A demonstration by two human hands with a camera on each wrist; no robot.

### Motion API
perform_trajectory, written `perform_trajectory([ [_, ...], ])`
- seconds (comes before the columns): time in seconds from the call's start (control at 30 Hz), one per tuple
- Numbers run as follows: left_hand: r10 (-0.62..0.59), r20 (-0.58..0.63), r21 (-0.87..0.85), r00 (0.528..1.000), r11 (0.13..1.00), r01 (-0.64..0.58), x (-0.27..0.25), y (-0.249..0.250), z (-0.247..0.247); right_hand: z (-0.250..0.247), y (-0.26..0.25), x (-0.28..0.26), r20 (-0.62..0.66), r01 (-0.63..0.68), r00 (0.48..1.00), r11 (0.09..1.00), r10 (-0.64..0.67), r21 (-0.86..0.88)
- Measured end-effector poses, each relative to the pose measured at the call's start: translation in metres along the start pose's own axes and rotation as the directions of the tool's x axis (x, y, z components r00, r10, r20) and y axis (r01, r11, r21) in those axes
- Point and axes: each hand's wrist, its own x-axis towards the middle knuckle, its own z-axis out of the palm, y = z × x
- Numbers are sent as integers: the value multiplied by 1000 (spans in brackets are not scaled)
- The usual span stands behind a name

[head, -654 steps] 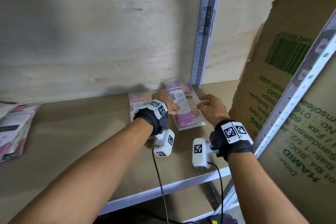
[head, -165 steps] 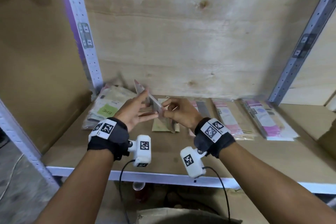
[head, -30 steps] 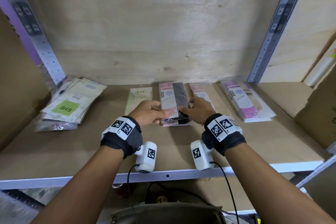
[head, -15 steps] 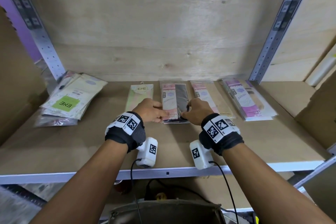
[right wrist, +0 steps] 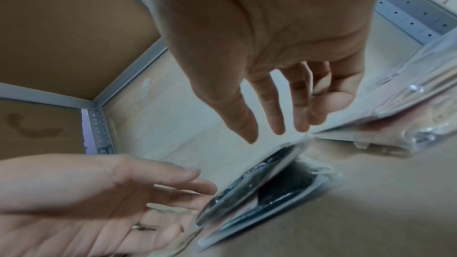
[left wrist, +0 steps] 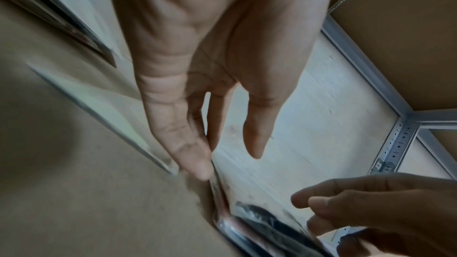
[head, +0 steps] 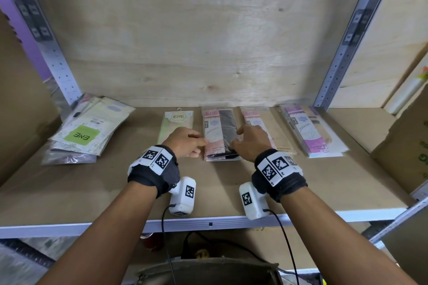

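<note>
While both hands sit at the near end of one packet, neither grips it. The left hand has its fingers straight and pointing right, tips against the left long edge of the pink-and-black packet. The left wrist view shows one fingertip touching that edge, the others loose above it, nothing pinched. The right hand has relaxed, slightly spread fingers over the packet's right edge. In the right wrist view those fingers hang just above the black half; contact cannot be told. So both hands are loose-fingered and hold nothing.

The packet lies flat on the shelf board, directly between the two hands. Its long axis runs away from the person and its far end is near the plywood back wall. The right wrist view shows another packet edge under it.

A green ENE packet lies just left of it, its near end hidden by the left hand. A beige-and-pink packet lies just right, partly covered by the right hand. A purple packet stack sits farther right, near the right metal upright. A loose pile of packets with a green label lies well apart at far left, by the left metal upright. A cardboard box stands at the right edge.
</note>
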Motion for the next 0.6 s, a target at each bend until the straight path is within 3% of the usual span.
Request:
perform_trajectory([
  [0.1,29,-69,-22,997,999,-31,-6,-3,-19,-2,-6,-4,-63,104,993,986,-97,130],
  [0.23,47,-124,-15,991,999,-49,-25,-12,-56,5,-20,-16,41,213,971,933,-235,290],
  [0.37,54,-225,-1,973,998,-56,-45,-24,-96,22,-44,-25,138,191,951,877,-276,441],
  [0.5,44,-329,1,943,999,-47,-63,-34,-134,46,-80,-22,185,233,922,867,-341,441],
  [0.6,18,-413,11,910,1000,-15,-73,-40,-159,66,-110,-9,234,173,921,866,-311,470],
])
